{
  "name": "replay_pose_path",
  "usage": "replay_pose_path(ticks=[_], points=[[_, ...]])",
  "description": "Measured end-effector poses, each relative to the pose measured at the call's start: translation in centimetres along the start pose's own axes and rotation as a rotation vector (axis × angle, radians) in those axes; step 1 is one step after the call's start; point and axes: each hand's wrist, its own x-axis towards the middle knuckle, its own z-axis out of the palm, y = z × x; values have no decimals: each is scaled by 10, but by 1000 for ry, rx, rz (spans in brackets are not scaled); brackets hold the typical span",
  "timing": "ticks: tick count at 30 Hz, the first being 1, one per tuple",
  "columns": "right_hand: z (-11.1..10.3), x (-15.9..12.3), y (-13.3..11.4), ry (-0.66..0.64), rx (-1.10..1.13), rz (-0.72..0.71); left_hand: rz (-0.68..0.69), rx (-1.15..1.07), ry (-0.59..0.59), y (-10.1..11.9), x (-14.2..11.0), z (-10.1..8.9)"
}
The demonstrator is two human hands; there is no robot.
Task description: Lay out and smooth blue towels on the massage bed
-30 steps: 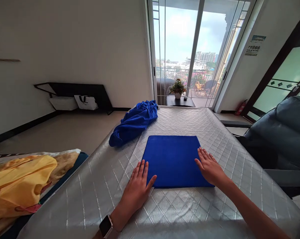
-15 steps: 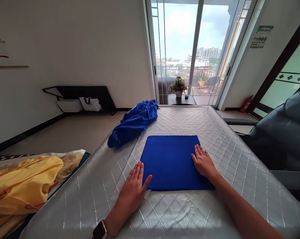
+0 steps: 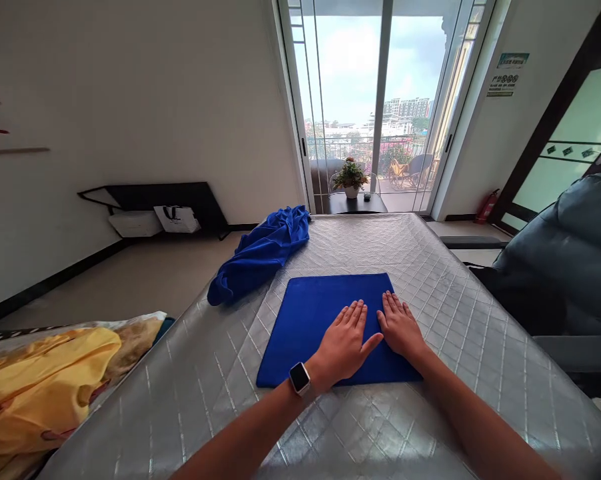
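Note:
A flat, folded blue cloth [image 3: 300, 320] lies on the silver quilted surface [image 3: 220, 400] in front of me. My left hand [image 3: 344, 340] rests palm down over the middle of the cloth, fingers stretched out and thumb apart. Close beside it, my right hand [image 3: 399, 328] lies flat along the cloth's right edge, its fingers straight. Neither hand grips anything. On my left wrist is a smartwatch [image 3: 299, 378]. Farther back to the left, a crumpled blue cloth [image 3: 263, 253] is heaped on the same surface.
Yellow fabric [image 3: 45, 373] lies in a pile at the lower left. To the right stands a dark padded chair [image 3: 575, 260]. Beyond the far edge, a small black table [image 3: 358, 203] holds a potted plant [image 3: 350, 177] before the glass doors. A white bag [image 3: 177, 220] sits by the wall.
My left hand has moved right, from the cloth's left edge to its middle, near my right hand. The right hand stays at the right edge. The view has shifted slightly.

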Motion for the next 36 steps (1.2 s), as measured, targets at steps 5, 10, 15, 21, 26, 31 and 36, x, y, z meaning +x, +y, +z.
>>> replay_pose_path(ticks=[5,10,15,21,26,31,36], points=[[4,1,2,19,-9,-7,-34,-32,-4,5,37,30],[3,1,1,7,11,12,-121,-39,-66,-24,22,36],[0,0,-1,-6,23,22,-221,15,-61,-79,-8,27],[-1,0,-2,-18,13,42,-414,69,-18,-151,-40,16],[1,2,-1,-14,-3,41,-495,27,27,-176,-50,19],[-1,2,0,-40,11,38,-506,10,1,-178,-49,24],[-1,2,0,-35,5,35,-525,15,-3,-177,-48,25]])
